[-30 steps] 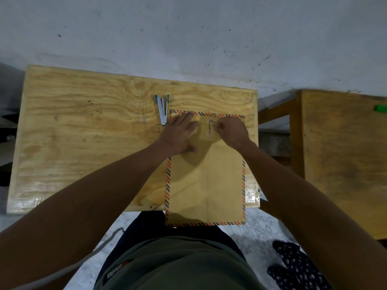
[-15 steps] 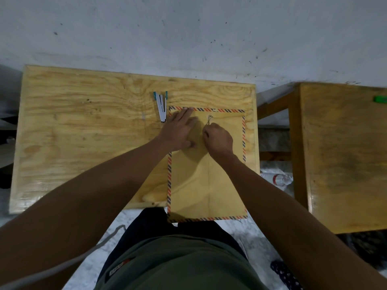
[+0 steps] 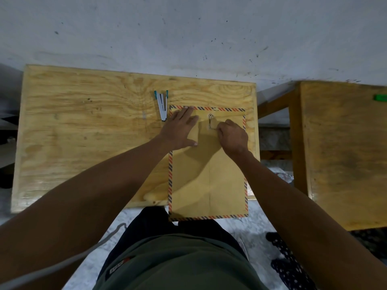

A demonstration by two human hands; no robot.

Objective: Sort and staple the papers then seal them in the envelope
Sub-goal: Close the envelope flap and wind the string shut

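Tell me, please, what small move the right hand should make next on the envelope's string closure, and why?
Probably loop the string around the lower button again: the right hand pinches its end there, while the left hand presses the envelope flat.

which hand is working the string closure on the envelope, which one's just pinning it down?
The right hand pinches the string by the lower button. The left hand lies flat, fingers spread, on the envelope.

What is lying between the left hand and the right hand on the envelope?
In the head view, the envelope's string closure, two small buttons joined by a string, lies between the left hand and the right hand, on the envelope.
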